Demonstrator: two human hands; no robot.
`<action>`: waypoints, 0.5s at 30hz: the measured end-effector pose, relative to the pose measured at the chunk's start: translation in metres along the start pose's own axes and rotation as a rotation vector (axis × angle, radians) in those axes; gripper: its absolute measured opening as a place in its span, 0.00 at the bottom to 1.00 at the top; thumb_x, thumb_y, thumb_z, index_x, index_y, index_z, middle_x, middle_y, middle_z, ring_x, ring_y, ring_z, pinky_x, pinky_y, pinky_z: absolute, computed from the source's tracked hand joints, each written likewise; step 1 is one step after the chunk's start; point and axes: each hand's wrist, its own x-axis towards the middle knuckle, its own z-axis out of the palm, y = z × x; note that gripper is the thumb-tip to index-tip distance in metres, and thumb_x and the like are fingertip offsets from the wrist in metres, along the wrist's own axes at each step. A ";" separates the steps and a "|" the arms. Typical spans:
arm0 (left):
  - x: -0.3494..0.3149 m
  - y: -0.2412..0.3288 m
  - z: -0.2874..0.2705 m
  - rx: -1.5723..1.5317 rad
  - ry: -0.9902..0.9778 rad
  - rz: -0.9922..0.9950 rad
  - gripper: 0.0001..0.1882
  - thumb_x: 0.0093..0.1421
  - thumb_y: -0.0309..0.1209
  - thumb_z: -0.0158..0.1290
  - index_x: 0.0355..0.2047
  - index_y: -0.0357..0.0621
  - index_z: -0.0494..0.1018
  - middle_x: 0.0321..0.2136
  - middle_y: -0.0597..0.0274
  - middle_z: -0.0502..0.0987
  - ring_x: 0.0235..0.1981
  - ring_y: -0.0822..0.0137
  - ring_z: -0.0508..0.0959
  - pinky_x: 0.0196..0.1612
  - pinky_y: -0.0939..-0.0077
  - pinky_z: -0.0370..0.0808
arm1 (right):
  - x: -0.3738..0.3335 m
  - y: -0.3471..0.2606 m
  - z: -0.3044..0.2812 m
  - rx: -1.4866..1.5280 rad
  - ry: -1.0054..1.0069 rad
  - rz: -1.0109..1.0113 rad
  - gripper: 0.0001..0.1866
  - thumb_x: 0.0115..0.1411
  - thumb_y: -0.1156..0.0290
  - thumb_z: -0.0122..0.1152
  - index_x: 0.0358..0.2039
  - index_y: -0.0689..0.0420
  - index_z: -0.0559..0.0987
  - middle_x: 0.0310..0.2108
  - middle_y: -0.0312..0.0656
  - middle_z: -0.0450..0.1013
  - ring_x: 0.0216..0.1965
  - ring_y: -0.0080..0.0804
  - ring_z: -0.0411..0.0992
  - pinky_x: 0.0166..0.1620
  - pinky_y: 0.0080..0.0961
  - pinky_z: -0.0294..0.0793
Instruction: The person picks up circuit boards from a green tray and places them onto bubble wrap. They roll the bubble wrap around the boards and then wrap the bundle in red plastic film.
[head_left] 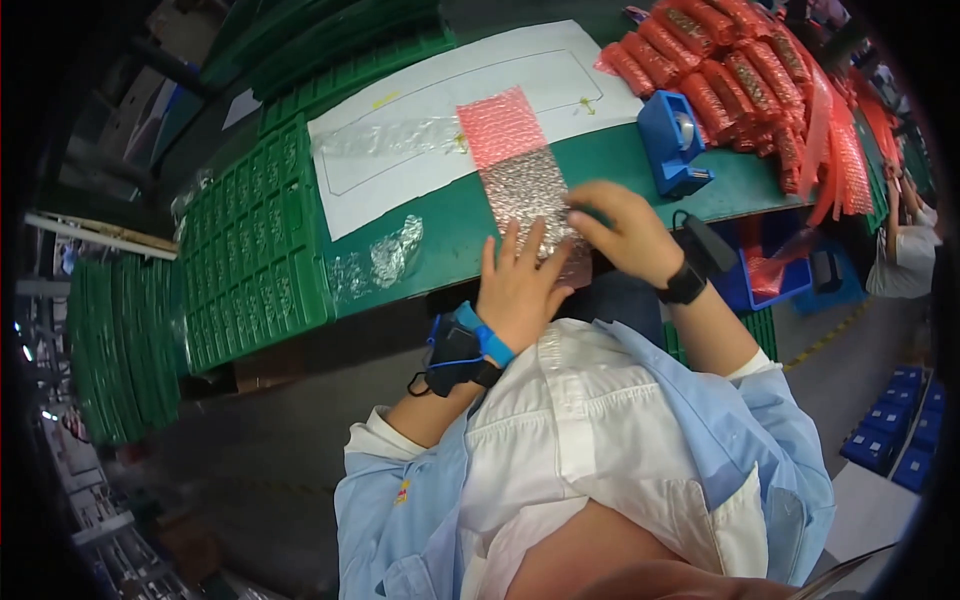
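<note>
A strip of bubble wrap (500, 130) lies on the bench in front of me, red at its far end. Its nearer stretch looks silvery and crumpled, and I cannot tell whether something lies under or inside it. My left hand (520, 285) rests on the near end with its fingers spread. At the strip's right edge, my right hand (630, 230) has its fingers curled and thumb close to the fingertips. Whatever it pinches there is too small to make out.
A large white sheet (370, 190) with a drawn outline lies behind the strip. Right of it stand a blue tape dispenser (670, 145) and a pile of red-wrapped bundles (720, 70). Green trays (250, 250) stand left. Clear plastic film (398, 250) lies near the front edge.
</note>
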 end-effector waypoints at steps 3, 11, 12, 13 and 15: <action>0.000 0.004 -0.005 -0.170 -0.039 -0.010 0.29 0.56 0.43 0.56 0.58 0.55 0.67 0.60 0.51 0.63 0.62 0.46 0.60 0.62 0.44 0.53 | 0.015 0.013 0.015 -0.113 -0.053 -0.123 0.15 0.57 0.71 0.60 0.45 0.60 0.77 0.46 0.48 0.73 0.49 0.46 0.71 0.52 0.36 0.69; 0.016 -0.052 -0.012 -0.160 0.232 -0.119 0.25 0.60 0.42 0.53 0.58 0.54 0.68 0.60 0.52 0.64 0.61 0.50 0.62 0.62 0.46 0.55 | -0.011 -0.003 0.047 -0.240 -0.066 -0.274 0.14 0.55 0.71 0.61 0.43 0.59 0.78 0.51 0.45 0.71 0.54 0.46 0.67 0.57 0.44 0.62; 0.017 -0.054 -0.012 -0.092 0.203 -0.093 0.25 0.60 0.43 0.52 0.57 0.55 0.68 0.60 0.53 0.64 0.61 0.51 0.62 0.62 0.46 0.55 | -0.012 -0.006 0.046 -0.199 -0.119 -0.281 0.15 0.55 0.72 0.61 0.44 0.59 0.78 0.52 0.46 0.71 0.56 0.47 0.66 0.58 0.45 0.61; 0.016 -0.056 -0.009 -0.090 0.197 -0.105 0.25 0.60 0.43 0.52 0.57 0.55 0.68 0.60 0.53 0.64 0.61 0.51 0.62 0.62 0.46 0.55 | -0.013 -0.008 0.045 -0.188 -0.129 -0.283 0.15 0.55 0.72 0.61 0.44 0.59 0.78 0.52 0.46 0.71 0.56 0.47 0.66 0.58 0.45 0.61; 0.018 -0.057 -0.005 -0.001 0.123 -0.068 0.24 0.61 0.43 0.50 0.58 0.55 0.68 0.60 0.55 0.64 0.62 0.52 0.62 0.62 0.46 0.55 | -0.012 -0.014 0.037 -0.188 -0.162 -0.274 0.14 0.55 0.73 0.61 0.43 0.59 0.78 0.51 0.46 0.71 0.55 0.47 0.67 0.57 0.43 0.63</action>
